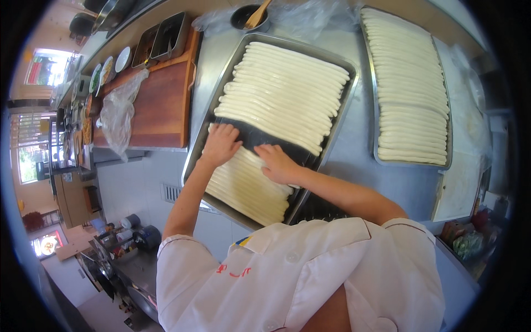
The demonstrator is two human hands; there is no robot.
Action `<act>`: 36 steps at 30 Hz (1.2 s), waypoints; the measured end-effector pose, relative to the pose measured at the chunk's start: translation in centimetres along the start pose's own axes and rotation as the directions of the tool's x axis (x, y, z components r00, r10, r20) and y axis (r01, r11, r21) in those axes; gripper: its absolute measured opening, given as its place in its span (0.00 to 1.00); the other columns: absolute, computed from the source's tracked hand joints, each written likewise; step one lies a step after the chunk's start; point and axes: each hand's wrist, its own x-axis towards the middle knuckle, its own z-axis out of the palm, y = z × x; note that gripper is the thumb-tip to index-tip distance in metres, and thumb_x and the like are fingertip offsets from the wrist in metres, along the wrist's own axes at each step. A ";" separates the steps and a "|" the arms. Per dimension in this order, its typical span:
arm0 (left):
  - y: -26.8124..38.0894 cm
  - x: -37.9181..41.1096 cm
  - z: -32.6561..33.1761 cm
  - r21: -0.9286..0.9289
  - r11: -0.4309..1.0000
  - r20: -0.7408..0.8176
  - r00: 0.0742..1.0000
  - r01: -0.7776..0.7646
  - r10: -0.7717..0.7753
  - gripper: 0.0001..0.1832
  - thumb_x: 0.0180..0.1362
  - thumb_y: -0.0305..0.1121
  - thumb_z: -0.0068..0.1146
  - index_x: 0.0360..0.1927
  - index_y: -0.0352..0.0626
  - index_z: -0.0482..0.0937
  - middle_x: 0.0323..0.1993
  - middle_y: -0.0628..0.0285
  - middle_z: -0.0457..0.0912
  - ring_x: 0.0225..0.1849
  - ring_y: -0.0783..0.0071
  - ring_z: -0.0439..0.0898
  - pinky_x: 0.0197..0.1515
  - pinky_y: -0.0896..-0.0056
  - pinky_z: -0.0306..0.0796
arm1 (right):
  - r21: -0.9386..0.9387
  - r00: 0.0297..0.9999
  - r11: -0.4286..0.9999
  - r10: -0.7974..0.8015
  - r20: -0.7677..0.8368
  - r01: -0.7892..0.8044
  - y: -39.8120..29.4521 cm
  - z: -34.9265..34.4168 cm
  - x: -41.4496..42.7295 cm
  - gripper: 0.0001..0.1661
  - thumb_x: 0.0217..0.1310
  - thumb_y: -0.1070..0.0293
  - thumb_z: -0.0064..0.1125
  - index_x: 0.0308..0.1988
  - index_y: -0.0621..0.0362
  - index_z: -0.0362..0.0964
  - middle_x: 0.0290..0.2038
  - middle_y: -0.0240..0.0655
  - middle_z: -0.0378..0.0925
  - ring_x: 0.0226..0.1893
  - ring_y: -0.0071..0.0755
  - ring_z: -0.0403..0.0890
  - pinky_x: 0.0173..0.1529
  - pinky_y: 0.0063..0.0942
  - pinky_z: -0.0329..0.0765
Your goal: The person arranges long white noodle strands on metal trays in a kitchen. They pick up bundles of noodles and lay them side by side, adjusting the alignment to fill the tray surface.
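Observation:
A deep metal tray lies before me, holding long pale dough strips in two groups. The far group of dough strips lies side by side across the tray. A bare dark band of tray bottom separates it from the near group of dough strips. My left hand is at the left end of the near group's far edge, fingers bent over the dough. Farther right along that edge, my right hand reaches over the strips, fingertips down. Whether either hand grips a strip is hidden by the fingers.
Another tray of dough strips stands to the right on the metal table. At the back are a dark pot with a wooden spatula and plastic film. Leftward, a plastic bag lies on a wooden board.

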 end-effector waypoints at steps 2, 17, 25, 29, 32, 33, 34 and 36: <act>-0.8 -0.5 -0.3 0.171 0.985 -0.142 0.990 0.036 -0.012 0.09 0.57 0.38 0.57 0.34 0.43 0.74 0.36 0.58 0.73 0.46 0.57 0.71 0.49 0.58 0.65 | -0.111 1.000 0.994 0.012 0.020 -0.010 -0.6 -1.0 -1.5 0.37 0.51 0.72 0.58 0.62 0.66 0.60 0.59 0.47 0.67 0.57 0.53 0.69 0.58 0.44 0.71; 2.2 0.5 -1.0 0.273 0.960 -0.145 0.989 0.060 -0.021 0.08 0.55 0.33 0.58 0.36 0.44 0.74 0.37 0.58 0.74 0.49 0.58 0.72 0.53 0.54 0.64 | -0.269 0.973 0.963 0.092 0.213 -0.032 -0.1 -2.4 -8.4 0.22 0.49 0.71 0.58 0.46 0.70 0.70 0.47 0.46 0.72 0.48 0.51 0.72 0.54 0.46 0.73; 16.9 8.6 -1.0 0.023 0.998 -0.307 0.951 0.052 -0.042 0.32 0.62 0.35 0.53 0.69 0.40 0.60 0.72 0.46 0.56 0.74 0.46 0.50 0.72 0.39 0.42 | -0.053 0.979 0.996 -0.053 0.194 0.065 0.5 -11.0 -16.0 0.20 0.57 0.68 0.56 0.50 0.64 0.70 0.49 0.44 0.73 0.53 0.48 0.73 0.56 0.41 0.72; 29.0 14.6 -2.3 -0.211 0.970 -0.396 0.918 -0.116 0.024 0.37 0.60 0.33 0.55 0.71 0.37 0.55 0.74 0.45 0.50 0.75 0.39 0.45 0.74 0.42 0.39 | 0.047 0.989 0.997 -0.049 -0.137 0.055 4.9 -18.0 -24.9 0.21 0.63 0.66 0.55 0.55 0.60 0.69 0.53 0.45 0.73 0.54 0.49 0.74 0.58 0.39 0.72; 35.4 17.4 -0.8 -0.311 0.926 -0.402 0.912 -0.216 0.078 0.37 0.60 0.31 0.54 0.71 0.32 0.53 0.74 0.41 0.49 0.75 0.39 0.45 0.74 0.46 0.41 | 0.251 0.908 0.954 0.244 -0.339 -0.163 9.5 -23.4 -32.6 0.18 0.65 0.69 0.53 0.54 0.61 0.72 0.48 0.41 0.77 0.48 0.40 0.78 0.53 0.32 0.74; 37.2 18.2 0.1 -0.329 0.919 -0.384 0.920 -0.217 0.079 0.37 0.61 0.31 0.54 0.71 0.31 0.52 0.73 0.39 0.48 0.75 0.39 0.45 0.74 0.47 0.42 | 0.351 0.843 0.908 0.365 -0.396 -0.228 11.6 -24.8 -35.4 0.16 0.66 0.71 0.52 0.53 0.61 0.73 0.44 0.39 0.79 0.44 0.35 0.79 0.49 0.29 0.76; 38.5 19.4 1.2 -0.392 0.902 -0.347 0.937 -0.181 0.037 0.36 0.63 0.31 0.52 0.71 0.29 0.51 0.73 0.37 0.47 0.75 0.39 0.45 0.75 0.49 0.41 | 0.427 0.763 0.869 0.448 -0.466 -0.249 13.7 -26.1 -37.8 0.16 0.67 0.72 0.52 0.53 0.61 0.73 0.43 0.38 0.79 0.41 0.31 0.80 0.46 0.27 0.76; 39.9 22.0 3.0 -0.521 0.845 -0.331 0.941 -0.118 -0.072 0.36 0.64 0.31 0.51 0.71 0.28 0.50 0.73 0.36 0.46 0.75 0.40 0.45 0.75 0.51 0.41 | 0.515 0.607 0.824 0.539 -0.584 -0.237 16.9 -28.9 -41.7 0.16 0.68 0.74 0.51 0.54 0.61 0.73 0.42 0.37 0.80 0.39 0.26 0.79 0.43 0.25 0.77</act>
